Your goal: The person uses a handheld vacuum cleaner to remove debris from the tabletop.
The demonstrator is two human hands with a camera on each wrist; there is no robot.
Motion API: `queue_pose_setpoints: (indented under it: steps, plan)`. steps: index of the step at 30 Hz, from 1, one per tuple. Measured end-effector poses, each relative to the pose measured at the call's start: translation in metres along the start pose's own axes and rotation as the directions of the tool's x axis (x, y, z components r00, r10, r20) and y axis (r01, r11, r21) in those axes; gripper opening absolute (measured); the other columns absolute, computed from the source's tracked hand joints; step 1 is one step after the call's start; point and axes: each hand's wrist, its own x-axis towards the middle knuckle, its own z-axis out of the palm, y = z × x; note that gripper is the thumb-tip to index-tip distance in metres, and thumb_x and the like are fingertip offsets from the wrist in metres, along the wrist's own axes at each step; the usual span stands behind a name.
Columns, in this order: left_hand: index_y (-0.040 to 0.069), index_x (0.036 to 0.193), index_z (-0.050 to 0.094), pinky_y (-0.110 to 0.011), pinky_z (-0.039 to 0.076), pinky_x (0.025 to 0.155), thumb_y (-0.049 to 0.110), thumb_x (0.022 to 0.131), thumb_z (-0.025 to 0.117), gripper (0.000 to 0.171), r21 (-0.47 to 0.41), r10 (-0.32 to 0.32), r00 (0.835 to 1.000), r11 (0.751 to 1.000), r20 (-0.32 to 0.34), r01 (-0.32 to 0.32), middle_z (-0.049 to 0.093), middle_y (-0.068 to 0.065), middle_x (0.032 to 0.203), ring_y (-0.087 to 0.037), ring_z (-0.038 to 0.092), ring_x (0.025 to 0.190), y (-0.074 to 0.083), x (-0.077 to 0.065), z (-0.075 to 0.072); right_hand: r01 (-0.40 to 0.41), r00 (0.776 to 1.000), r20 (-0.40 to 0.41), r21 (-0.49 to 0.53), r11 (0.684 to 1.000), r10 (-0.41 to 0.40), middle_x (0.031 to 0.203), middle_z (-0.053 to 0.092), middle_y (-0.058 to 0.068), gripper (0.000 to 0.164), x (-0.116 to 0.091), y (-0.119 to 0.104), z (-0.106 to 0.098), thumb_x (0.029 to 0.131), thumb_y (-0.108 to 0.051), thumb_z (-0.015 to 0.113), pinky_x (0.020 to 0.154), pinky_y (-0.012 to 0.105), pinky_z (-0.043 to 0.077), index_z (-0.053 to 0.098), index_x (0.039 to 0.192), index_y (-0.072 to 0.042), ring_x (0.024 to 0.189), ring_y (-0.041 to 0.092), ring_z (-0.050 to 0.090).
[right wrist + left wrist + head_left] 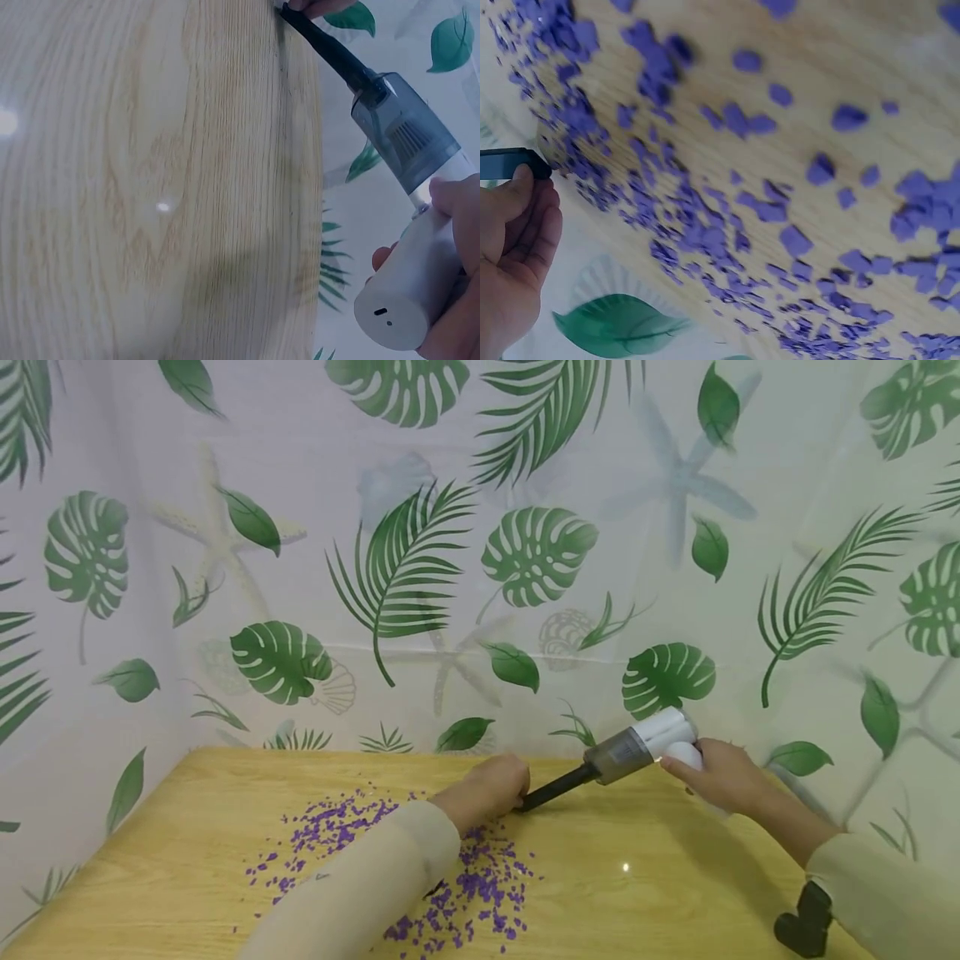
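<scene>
My right hand point(729, 774) grips the white body of a handheld vacuum cleaner point(409, 277), its thumb on the upper side. The vacuum has a see-through grey dust cup point(409, 131) and a long black nozzle point(558, 787) that slants down to the left. At the nozzle's far end my left hand point(517, 240) pinches it between thumb and fingers, close above the wooden table point(637, 902). Small purple scraps point(480, 885) lie scattered over the table around and below my left arm, which hides some of them. In the head view the nozzle's tip is partly covered by the left hand.
Behind the table hangs a pale cloth point(450, 568) printed with green leaves, starfish and shells. The table's back edge runs just beyond the left hand. A black strap piece point(806, 922) sits by the right sleeve point(885, 893).
</scene>
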Motion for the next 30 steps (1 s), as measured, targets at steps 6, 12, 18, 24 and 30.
queue_pose_setpoints:
  steps: [6,12,18,24,30]
  plan:
    - [0.013,0.088,0.08,-0.02,0.055,0.072,0.016,0.086,0.079,0.004,-0.055,0.029,0.997,0.998,-0.067,-0.032,0.075,0.003,0.088,-0.011,0.069,0.081,-0.019,0.002,0.002,0.013,0.998,-0.056,-0.026,1.0,-0.015,0.077,0.061,0.014,0.049,0.007,-0.015,0.005,0.099,-0.036,0.059,0.053,0.032,0.044,0.054,0.099,0.013,0.064,0.02,0.058]
    - [0.013,0.083,0.079,-0.02,0.054,0.068,0.014,0.084,0.081,0.002,-0.021,0.05,0.996,0.998,-0.079,-0.052,0.075,0.003,0.083,-0.011,0.068,0.078,-0.03,-0.001,-0.005,0.05,0.995,-0.082,-0.052,0.997,-0.054,0.08,0.061,0.016,0.05,0.021,-0.027,0.001,0.098,-0.036,0.06,0.054,0.032,0.044,0.055,0.103,0.014,0.066,0.022,0.057]
    - [0.013,0.086,0.078,-0.022,0.055,0.072,0.017,0.087,0.078,0.004,0.022,0.037,0.997,0.999,-0.061,-0.036,0.073,0.002,0.084,-0.012,0.067,0.079,-0.028,-0.011,-0.01,0.08,0.996,-0.045,-0.043,0.996,-0.082,0.082,0.064,0.015,0.049,0.035,-0.025,-0.003,0.099,-0.037,0.06,0.056,0.033,0.046,0.056,0.104,0.012,0.067,0.02,0.06]
    - [0.011,0.087,0.077,-0.023,0.055,0.068,0.017,0.087,0.078,0.006,-0.012,-0.023,0.995,1.0,-0.1,0.022,0.072,0.0,0.081,-0.013,0.067,0.075,-0.015,-0.024,-0.004,0.172,0.985,-0.024,-0.05,0.984,-0.173,0.08,0.068,0.009,0.043,0.057,-0.015,-0.004,0.097,-0.036,0.064,0.057,0.032,0.047,0.062,0.101,0.007,0.064,0.015,0.06]
    - [0.012,0.089,0.076,-0.024,0.052,0.064,0.016,0.088,0.077,0.005,0.02,-0.038,0.992,0.999,-0.12,0.041,0.07,-0.001,0.081,-0.013,0.063,0.074,-0.005,-0.026,-0.003,0.145,0.989,-0.005,-0.02,0.989,-0.145,0.081,0.068,0.011,0.045,0.058,-0.005,-0.005,0.097,-0.036,0.064,0.058,0.032,0.047,0.062,0.101,0.008,0.066,0.016,0.059]
